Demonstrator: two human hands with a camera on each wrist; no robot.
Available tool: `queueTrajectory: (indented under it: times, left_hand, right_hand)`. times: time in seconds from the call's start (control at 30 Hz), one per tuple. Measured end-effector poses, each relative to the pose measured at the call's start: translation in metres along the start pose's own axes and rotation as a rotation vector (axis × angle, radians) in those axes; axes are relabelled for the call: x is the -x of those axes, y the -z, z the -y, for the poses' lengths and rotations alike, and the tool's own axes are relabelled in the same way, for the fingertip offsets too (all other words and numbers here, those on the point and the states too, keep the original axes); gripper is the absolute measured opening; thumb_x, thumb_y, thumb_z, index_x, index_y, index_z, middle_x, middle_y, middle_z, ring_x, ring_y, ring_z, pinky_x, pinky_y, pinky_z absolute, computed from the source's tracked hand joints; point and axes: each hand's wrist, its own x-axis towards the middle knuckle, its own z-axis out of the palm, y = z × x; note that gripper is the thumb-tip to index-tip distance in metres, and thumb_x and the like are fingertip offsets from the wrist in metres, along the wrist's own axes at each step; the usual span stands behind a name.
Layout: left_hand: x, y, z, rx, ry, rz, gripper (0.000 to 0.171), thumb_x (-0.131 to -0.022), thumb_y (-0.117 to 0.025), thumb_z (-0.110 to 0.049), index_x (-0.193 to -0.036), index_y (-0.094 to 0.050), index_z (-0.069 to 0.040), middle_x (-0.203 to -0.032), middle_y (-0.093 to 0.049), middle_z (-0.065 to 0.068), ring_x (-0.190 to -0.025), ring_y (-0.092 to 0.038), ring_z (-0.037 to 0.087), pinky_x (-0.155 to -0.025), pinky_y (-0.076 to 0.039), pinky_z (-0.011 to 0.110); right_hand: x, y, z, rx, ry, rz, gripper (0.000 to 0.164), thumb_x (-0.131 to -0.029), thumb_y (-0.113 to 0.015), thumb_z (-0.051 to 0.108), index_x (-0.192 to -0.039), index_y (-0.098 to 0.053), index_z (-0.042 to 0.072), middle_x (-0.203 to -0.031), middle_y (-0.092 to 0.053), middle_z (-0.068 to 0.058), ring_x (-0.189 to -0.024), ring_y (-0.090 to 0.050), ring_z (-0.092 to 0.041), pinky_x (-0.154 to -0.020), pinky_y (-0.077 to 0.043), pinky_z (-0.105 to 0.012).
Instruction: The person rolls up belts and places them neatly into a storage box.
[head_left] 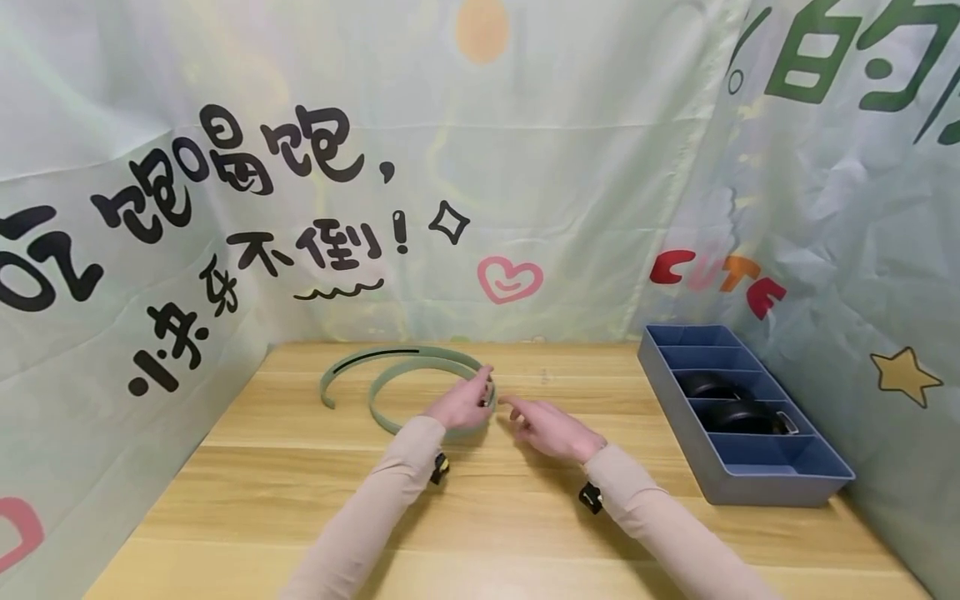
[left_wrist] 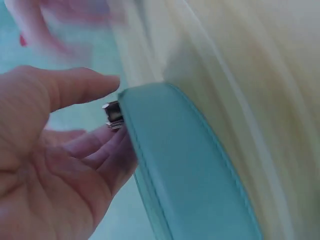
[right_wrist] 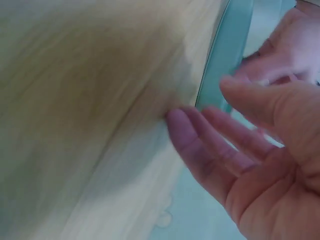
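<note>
The blue-grey divided box (head_left: pixel 772 490) stands on the worktop (head_left: pixel 540 533), and the green belt (left_wrist: pixel 175 160) lies well to its left, set on edge in loose loops. My left hand (head_left: pixel 459 407) is at the side of the loops nearest the box, thumb stretched out, fingers reaching behind the strap, with the metal buckle (left_wrist: pixel 114 115) in the gap between them. The fingers look relaxed rather than clenched, though I can't be sure whether my thumb touches the belt's corner. My right hand (head_left: pixel 553 429) is between the belt and the box, fingers loosely bent and holding nothing, just beside the strap. Inside the box, two rolled black straps sit in the third and fourth compartments from its far end. Behind the box hangs a pale printed cloth (head_left: pixel 585 200), with the colourful letters "CUTE" above the box's far end.
</note>
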Motion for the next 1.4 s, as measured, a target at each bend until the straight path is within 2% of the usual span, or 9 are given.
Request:
queueTrajectory:
  times: [0.2,0.37,0.5,0.67,0.77,0.9,1.03,1.2,1.4]
  left_hand:
    - [-0.004,-0.008,-0.023,0.113,0.013,0.088,0.084,-0.090,-0.057,-0.005,-0.158,-0.006,-0.007,-0.146,-0.048,0.020,-0.114,-0.059,0.026,-0.102,-0.045,0.040]
    - [-0.005,-0.007,-0.023,0.112,-0.013,0.079,0.071,-0.092,-0.060,-0.006,-0.153,-0.023,0.000,-0.131,-0.058,0.019,-0.118,-0.057,0.028,-0.103,-0.045,0.042]
    - [-0.006,-0.009,-0.020,0.043,-0.069,0.083,0.041,-0.094,-0.059,-0.009,-0.134,-0.052,-0.003,-0.110,-0.066,0.010,-0.103,-0.061,0.021,-0.093,-0.048,0.036]
    - [-0.006,-0.008,-0.017,0.032,-0.077,0.067,0.018,-0.095,-0.059,-0.011,-0.112,-0.065,-0.010,-0.093,-0.066,0.003,-0.084,-0.058,0.015,-0.080,-0.047,0.032]
    - [-0.005,-0.005,-0.017,0.002,-0.036,0.042,0.022,-0.096,-0.058,-0.014,-0.116,-0.065,-0.007,-0.090,-0.064,0.003,-0.096,-0.063,0.020,-0.080,-0.047,0.034]
    - [-0.001,-0.004,-0.016,0.013,-0.062,0.096,0.035,-0.100,-0.053,-0.018,-0.134,-0.056,-0.009,-0.115,-0.066,0.006,-0.122,-0.057,0.025,-0.095,-0.048,0.039]
    - [0.002,-0.008,-0.014,0.105,-0.107,0.133,0.046,-0.105,-0.044,-0.026,-0.150,-0.039,-0.018,-0.139,-0.057,0.008,-0.127,-0.054,0.023,-0.102,-0.045,0.042]
    - [0.007,-0.001,-0.001,0.104,-0.101,-0.030,0.036,-0.103,-0.048,-0.025,-0.136,-0.057,-0.011,-0.124,-0.066,0.010,-0.111,-0.063,0.024,-0.091,-0.051,0.041]
    - [0.020,0.014,0.023,-0.039,0.012,-0.269,0.016,-0.096,-0.061,-0.019,-0.102,-0.072,-0.010,-0.098,-0.071,0.006,-0.090,-0.065,0.022,-0.080,-0.052,0.039]
  right_hand:
    - [-0.011,-0.007,-0.001,0.057,0.011,-0.079,0.045,-0.083,-0.068,-0.004,-0.127,-0.057,0.000,-0.107,-0.068,-0.017,-0.097,-0.066,-0.029,-0.084,-0.055,-0.040]
    - [-0.015,-0.009,-0.011,0.031,-0.061,-0.116,0.015,-0.087,-0.069,0.002,-0.101,-0.070,0.008,-0.095,-0.072,-0.006,-0.087,-0.068,-0.018,-0.080,-0.055,-0.033]
    - [-0.014,-0.010,-0.021,0.014,-0.068,-0.140,0.007,-0.088,-0.069,0.004,-0.092,-0.069,0.010,-0.088,-0.072,-0.004,-0.081,-0.067,-0.014,-0.074,-0.054,-0.029]
    - [-0.014,-0.005,-0.026,0.027,-0.119,-0.143,0.008,-0.087,-0.069,0.004,-0.092,-0.067,0.010,-0.086,-0.071,-0.003,-0.079,-0.066,-0.014,-0.074,-0.054,-0.031]
    - [-0.016,0.002,-0.030,0.026,-0.182,-0.141,0.009,-0.088,-0.068,0.005,-0.096,-0.068,0.006,-0.086,-0.071,-0.004,-0.080,-0.066,-0.016,-0.076,-0.054,-0.034]
    - [-0.016,0.010,-0.040,0.049,-0.209,-0.152,0.019,-0.090,-0.064,0.002,-0.108,-0.067,-0.004,-0.096,-0.073,-0.016,-0.090,-0.070,-0.029,-0.082,-0.055,-0.042]
    - [-0.016,0.012,-0.038,0.078,-0.237,-0.165,0.034,-0.096,-0.057,0.005,-0.128,-0.058,-0.006,-0.113,-0.066,-0.026,-0.101,-0.064,-0.038,-0.091,-0.051,-0.050]
    - [-0.015,0.006,-0.017,0.115,-0.104,-0.134,0.037,-0.096,-0.063,0.025,-0.125,-0.063,0.002,-0.132,-0.054,-0.025,-0.115,-0.055,-0.037,-0.098,-0.044,-0.054]
    - [-0.012,-0.011,-0.001,0.330,0.085,-0.043,0.033,-0.082,-0.075,0.046,-0.093,-0.074,0.015,-0.100,-0.065,-0.003,-0.092,-0.058,-0.020,-0.082,-0.050,-0.038]
